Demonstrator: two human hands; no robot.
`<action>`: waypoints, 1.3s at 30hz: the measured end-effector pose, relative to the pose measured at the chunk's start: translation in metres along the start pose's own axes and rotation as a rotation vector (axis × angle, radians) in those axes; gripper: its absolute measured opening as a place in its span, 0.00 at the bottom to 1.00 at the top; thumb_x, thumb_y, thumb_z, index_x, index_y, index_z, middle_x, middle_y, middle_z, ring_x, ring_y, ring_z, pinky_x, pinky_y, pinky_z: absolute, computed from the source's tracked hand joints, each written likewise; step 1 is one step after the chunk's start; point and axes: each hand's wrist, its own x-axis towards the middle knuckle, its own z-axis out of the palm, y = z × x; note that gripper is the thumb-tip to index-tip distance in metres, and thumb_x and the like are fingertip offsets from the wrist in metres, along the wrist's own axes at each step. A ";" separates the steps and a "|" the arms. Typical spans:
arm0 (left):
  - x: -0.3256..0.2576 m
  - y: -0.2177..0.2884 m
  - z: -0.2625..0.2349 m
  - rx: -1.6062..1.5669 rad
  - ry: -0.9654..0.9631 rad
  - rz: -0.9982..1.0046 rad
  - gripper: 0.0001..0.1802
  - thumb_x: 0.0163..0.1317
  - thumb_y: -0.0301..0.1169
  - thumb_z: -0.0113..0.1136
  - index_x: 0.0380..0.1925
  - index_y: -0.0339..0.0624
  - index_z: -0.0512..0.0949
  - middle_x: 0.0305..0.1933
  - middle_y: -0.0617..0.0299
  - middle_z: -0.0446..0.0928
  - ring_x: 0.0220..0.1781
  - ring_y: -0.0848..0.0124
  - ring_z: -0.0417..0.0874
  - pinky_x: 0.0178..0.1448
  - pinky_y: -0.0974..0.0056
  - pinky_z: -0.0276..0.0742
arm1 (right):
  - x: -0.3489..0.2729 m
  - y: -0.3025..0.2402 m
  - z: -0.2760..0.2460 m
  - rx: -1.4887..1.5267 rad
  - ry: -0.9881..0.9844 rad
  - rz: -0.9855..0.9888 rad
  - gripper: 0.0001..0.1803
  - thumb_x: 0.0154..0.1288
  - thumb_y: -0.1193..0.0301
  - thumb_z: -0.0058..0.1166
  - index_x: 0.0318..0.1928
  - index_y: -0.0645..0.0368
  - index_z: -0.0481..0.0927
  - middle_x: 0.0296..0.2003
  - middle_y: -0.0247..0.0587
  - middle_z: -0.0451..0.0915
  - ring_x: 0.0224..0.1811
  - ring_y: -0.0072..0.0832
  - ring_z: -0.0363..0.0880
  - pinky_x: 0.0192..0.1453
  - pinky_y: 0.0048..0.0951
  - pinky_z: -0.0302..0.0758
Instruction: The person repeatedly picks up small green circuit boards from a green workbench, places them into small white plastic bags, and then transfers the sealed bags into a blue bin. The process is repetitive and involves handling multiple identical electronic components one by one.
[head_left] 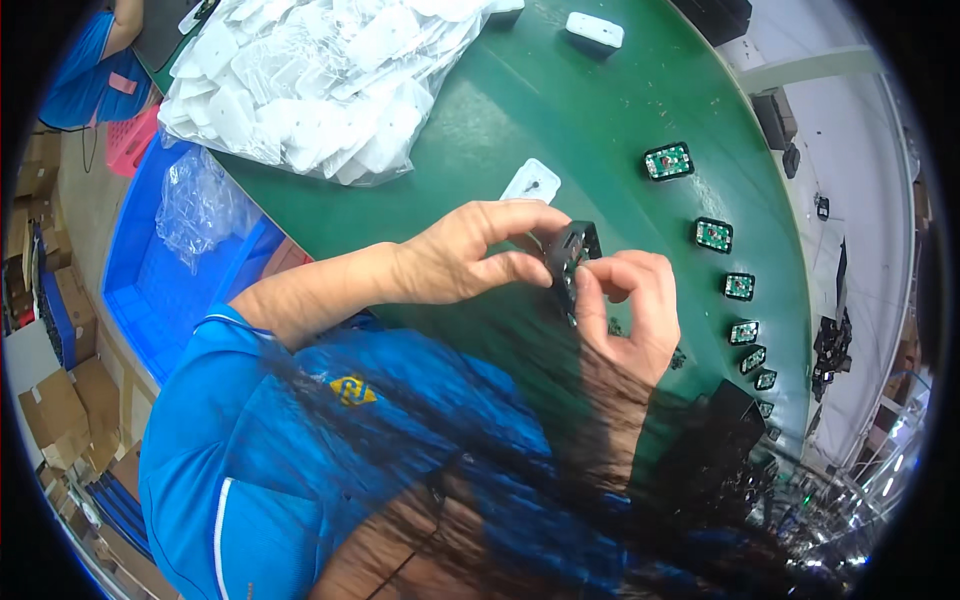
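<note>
My left hand (455, 250) holds a small black plastic casing (566, 262) on edge, thumb on one side and fingers on the other. A bit of green shows inside the casing. My right hand (635, 310) has its thumb and forefinger pinched together against the casing's open face; whatever lies between those fingertips is hidden. Just beyond my left hand, a white plastic cover (530, 182) with a small dark spot lies on the green table (480, 120). Strands of dark hair partly hide my right wrist.
Several black casings with green circuit boards (714, 235) line the table's right side. A clear bag of white covers (310, 85) sits at far left. Another white piece (595, 32) lies at the back. A blue bin (150, 290) stands left; another person's sleeve (75, 70) shows beyond.
</note>
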 end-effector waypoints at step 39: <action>0.039 -0.052 -0.050 1.134 -0.124 0.254 0.25 0.56 0.26 0.52 0.57 0.43 0.69 0.55 0.59 0.72 0.60 0.63 0.70 0.61 0.59 0.66 | -0.024 0.106 -0.006 -0.142 -0.077 0.279 0.26 0.55 0.81 0.61 0.55 0.62 0.73 0.53 0.48 0.76 0.54 0.41 0.76 0.59 0.35 0.71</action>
